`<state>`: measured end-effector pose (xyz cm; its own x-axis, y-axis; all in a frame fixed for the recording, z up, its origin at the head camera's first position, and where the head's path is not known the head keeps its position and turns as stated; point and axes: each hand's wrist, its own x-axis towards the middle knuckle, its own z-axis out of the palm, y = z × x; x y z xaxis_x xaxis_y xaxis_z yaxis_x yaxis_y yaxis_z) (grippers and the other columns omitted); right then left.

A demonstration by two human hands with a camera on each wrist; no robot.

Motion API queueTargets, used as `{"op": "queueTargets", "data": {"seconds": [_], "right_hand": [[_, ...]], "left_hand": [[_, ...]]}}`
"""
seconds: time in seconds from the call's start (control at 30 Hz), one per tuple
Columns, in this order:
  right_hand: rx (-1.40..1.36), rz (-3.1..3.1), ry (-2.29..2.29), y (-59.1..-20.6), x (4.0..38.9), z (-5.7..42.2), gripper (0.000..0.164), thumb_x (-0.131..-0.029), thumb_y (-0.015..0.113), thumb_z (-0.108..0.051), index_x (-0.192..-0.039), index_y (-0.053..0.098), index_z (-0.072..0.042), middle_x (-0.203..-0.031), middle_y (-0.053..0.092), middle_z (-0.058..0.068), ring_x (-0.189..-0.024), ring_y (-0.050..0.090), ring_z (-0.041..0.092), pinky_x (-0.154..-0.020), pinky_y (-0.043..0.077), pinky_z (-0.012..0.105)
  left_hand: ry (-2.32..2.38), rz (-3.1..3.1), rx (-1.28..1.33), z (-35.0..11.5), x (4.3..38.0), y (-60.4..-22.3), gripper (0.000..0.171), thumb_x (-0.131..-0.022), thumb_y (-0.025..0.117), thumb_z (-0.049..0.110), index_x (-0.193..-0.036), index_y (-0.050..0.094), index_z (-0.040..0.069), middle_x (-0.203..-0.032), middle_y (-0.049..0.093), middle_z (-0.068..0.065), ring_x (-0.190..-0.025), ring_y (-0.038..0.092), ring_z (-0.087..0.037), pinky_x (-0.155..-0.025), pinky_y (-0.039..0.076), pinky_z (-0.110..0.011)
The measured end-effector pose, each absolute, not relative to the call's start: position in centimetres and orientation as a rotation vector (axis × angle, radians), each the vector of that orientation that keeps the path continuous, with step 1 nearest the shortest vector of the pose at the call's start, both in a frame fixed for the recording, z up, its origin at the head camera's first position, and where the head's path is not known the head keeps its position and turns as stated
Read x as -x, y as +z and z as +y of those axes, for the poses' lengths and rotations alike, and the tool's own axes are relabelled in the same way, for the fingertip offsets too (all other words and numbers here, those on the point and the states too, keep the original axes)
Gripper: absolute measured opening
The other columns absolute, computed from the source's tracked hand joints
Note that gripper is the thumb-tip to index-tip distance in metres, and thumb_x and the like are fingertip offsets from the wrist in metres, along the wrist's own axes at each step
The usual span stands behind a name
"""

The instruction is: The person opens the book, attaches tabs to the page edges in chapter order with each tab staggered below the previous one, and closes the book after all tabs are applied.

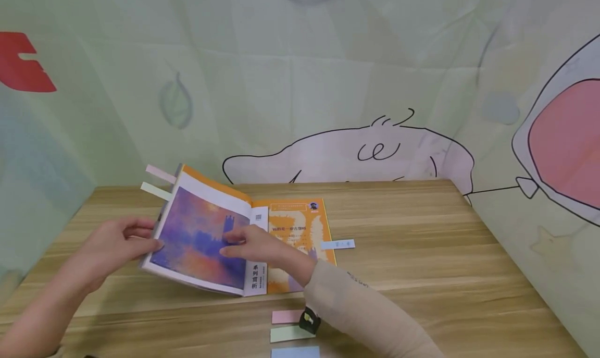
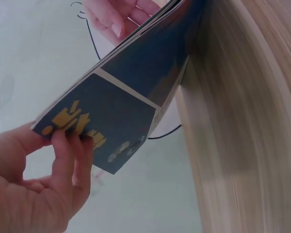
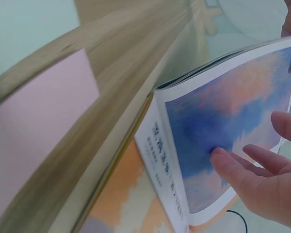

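An open book (image 1: 178,222) lies on the table with its left side raised. My left hand (image 1: 112,243) pinches the outer edge of that raised side, thumb on the picture page and fingers behind. The left wrist view shows those fingers against a dark blue back cover (image 2: 121,121) with yellow lettering. My right hand (image 1: 258,246) hovers at the blue and orange painting (image 3: 242,97), fingers loosely spread and gripping nothing; whether a fingertip touches the page I cannot tell. Pink (image 1: 161,173) and pale green tabs (image 1: 156,191) stick out at the left edge, a blue tab (image 1: 344,244) at the right.
In front of the book lie pink (image 1: 285,317), green (image 1: 287,334) and blue paper strips (image 1: 295,353). A small dark object (image 1: 309,321) shows beside the right sleeve (image 1: 361,306). Behind the wooden table (image 1: 412,254) hangs a printed cloth (image 1: 328,87).
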<state>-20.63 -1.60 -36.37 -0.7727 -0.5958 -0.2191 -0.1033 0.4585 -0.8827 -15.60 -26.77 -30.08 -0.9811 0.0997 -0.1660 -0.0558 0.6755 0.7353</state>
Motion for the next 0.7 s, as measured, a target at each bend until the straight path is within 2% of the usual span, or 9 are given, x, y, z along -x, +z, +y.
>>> {"op": "queueTargets", "data": {"seconds": [0.13,0.33,0.53,0.7], "right_hand": [[0.562,2.114,-1.377,-35.9,20.4,-1.7,0.044,-0.09,0.062,-0.023,-0.13,0.054,-0.004,-0.129,0.056,0.002,-0.12,0.049,0.013,-0.095,0.043,0.025],[0.479,1.99,-1.497,-35.3,20.1,-2.0,0.046,-0.091,0.061,-0.017,-0.133,0.049,-0.002,-0.132,0.054,0.004,-0.114,0.054,0.015,-0.084,0.05,0.03],[0.419,1.948,-1.568,-34.7,20.0,-1.9,0.048,-0.09,0.062,-0.015,-0.134,0.048,-0.004,-0.131,0.053,0.007,-0.111,0.055,0.016,-0.083,0.051,0.033],[0.38,1.94,-1.595,-34.3,19.9,-1.9,0.049,-0.089,0.063,-0.016,-0.134,0.048,-0.004,-0.13,0.054,0.009,-0.108,0.056,0.017,-0.083,0.052,0.033]], "left_hand": [[1.285,2.643,-0.073,-26.2,15.6,-30.0,0.059,-0.088,0.064,0.014,-0.128,0.035,-0.02,-0.112,0.057,-0.028,-0.079,0.056,0.001,-0.065,0.052,-0.023],[1.371,2.568,-0.098,-25.3,15.6,-29.5,0.06,-0.09,0.061,0.015,-0.131,0.032,-0.019,-0.114,0.056,-0.03,-0.081,0.06,-0.003,-0.066,0.053,-0.025],[1.413,2.549,-0.12,-24.2,15.8,-29.0,0.061,-0.09,0.061,0.017,-0.133,0.032,-0.016,-0.116,0.056,-0.03,-0.082,0.061,-0.005,-0.067,0.052,-0.025],[1.442,2.516,-0.14,-23.5,16.0,-28.6,0.063,-0.091,0.06,0.018,-0.135,0.03,-0.016,-0.123,0.049,-0.035,-0.086,0.062,-0.008,-0.069,0.053,-0.025]]}}
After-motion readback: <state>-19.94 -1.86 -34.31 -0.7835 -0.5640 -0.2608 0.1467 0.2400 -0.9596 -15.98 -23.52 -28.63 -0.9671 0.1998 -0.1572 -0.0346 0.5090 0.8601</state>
